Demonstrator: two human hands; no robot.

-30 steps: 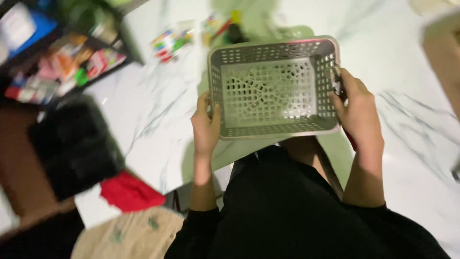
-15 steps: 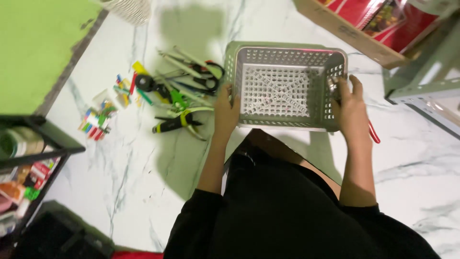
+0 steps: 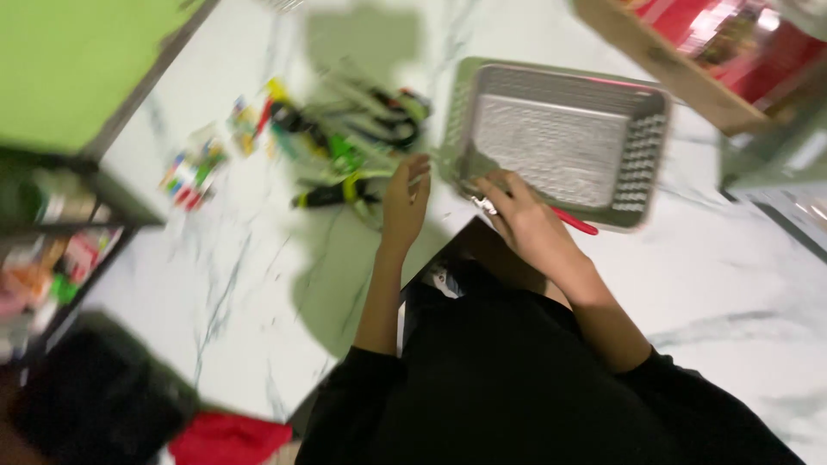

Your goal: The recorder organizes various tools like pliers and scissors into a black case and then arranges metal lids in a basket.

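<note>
Surroundings: a pile of hand tools [image 3: 353, 146] with green, yellow and black grips is lying in the upper middle of the frame, left of the basket; small colourful bits [image 3: 196, 164] are sitting further left on the white marbled floor [image 3: 258, 284].
Upper left: a green panel [image 3: 69, 69] is filling the corner, with a dark shelf of blurred packets [image 3: 52, 258] below it at the left edge.
Upper right: a brown box with red contents [image 3: 715, 52] is standing just beyond the basket's far corner.
Lower left: a dark bag [image 3: 95, 405] and a red cloth [image 3: 228, 437] are lying at the bottom edge.
In the way: the person's black clothing [image 3: 517, 379] is covering the lower middle; motion blur is smearing most detail.
Basket: a grey perforated plastic basket [image 3: 637, 164] is sitting in the upper centre-right, open side up, rectangular, its walls pierced with rows of holes.
Red item: a thin red stick-like thing [image 3: 575, 222] is showing at the basket's near rim; its kind is unclear.
Left hand [image 3: 405, 202]: hanging between tools and basket, fingers loosely curled, holding nothing that can be made out.
Right hand [image 3: 521, 220]: resting at the basket's near left edge, fingers bent over the rim; whether it is gripping cannot be told.
</note>
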